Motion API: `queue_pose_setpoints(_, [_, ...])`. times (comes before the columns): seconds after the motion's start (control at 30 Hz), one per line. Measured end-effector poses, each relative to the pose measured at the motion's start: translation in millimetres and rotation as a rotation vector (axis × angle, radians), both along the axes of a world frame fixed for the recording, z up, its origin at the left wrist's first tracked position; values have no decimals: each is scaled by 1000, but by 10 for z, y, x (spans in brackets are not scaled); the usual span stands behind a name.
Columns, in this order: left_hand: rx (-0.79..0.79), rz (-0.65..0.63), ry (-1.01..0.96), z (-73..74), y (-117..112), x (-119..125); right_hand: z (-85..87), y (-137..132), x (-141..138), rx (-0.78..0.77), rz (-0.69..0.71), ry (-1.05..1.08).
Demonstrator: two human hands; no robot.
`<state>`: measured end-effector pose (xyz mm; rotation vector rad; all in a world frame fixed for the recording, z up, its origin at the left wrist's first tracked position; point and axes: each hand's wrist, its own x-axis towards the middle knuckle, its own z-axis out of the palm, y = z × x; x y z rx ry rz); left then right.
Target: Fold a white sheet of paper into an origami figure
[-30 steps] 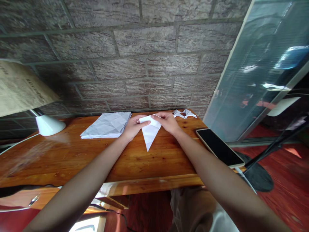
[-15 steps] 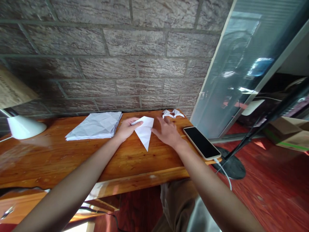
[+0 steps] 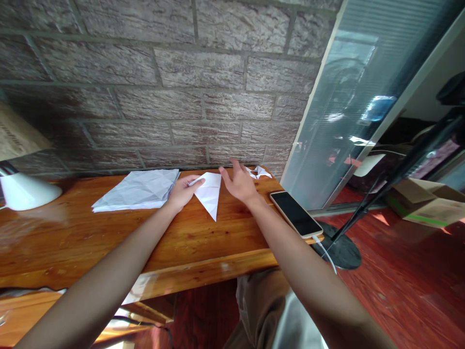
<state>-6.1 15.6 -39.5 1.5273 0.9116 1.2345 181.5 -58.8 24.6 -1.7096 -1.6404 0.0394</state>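
A folded white sheet of paper, kite-shaped with its sharp tip toward me, is held above the wooden table. My left hand pinches its upper left corner between thumb and fingers. Just right of the paper, my right hand is open, fingers spread and apart from the sheet. Behind that hand lie small folded paper pieces, partly covered by the fingers. To the left of my left hand rests a stack of creased white paper.
A phone with a white cable lies at the table's right end. On the left stands a white lamp with a brown shade. A brick wall rises behind the table. A black stand and a cardboard box are on the floor at right.
My right hand has lifted slightly away from the paper's right edge, its fingers now pointing up toward the wall. The view has shifted a little; my left hand keeps its pinch.
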Motion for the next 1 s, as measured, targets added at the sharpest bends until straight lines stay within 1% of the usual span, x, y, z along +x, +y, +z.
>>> queue_pose_setpoints(0.07, [-1,30,-9,-9,11,-21,-52,291,-106,21,74,161])
queue_pose_setpoints(0.13, [-4,33,13,-18,17,-32,-146,463,-127,32,181,297])
queue_pose_setpoints(0.2, [1,16,43,-19,17,-24,-261,510,-96,67,272,316])
queue_pose_setpoints(0.27, [20,24,65,-6,14,1,-374,482,-53,72,412,340])
queue_pose_setpoints(0.3, [38,21,79,5,11,16,-423,463,-38,67,441,369])
queue_pose_setpoints(0.4, [33,13,95,40,-1,46,-531,459,-22,44,425,469])
queue_pose_setpoints(0.5, [76,5,109,56,-6,34,-590,539,-24,-27,456,578])
queue_pose_setpoints(0.53, [78,-12,121,55,-3,23,-602,569,-20,-39,463,612])
queue_pose_setpoints(0.63, [50,-126,185,40,15,-12,-621,628,10,-44,490,695])
queue_pose_setpoints(0.8, [-23,-275,203,14,25,-18,-605,601,35,-76,504,657])
queue_pose_setpoints(0.9, [-39,-313,208,17,20,-10,-596,575,14,-94,524,638])
queue_pose_setpoints(1.0, [-37,-327,221,25,14,-13,-593,569,-6,-89,530,679])
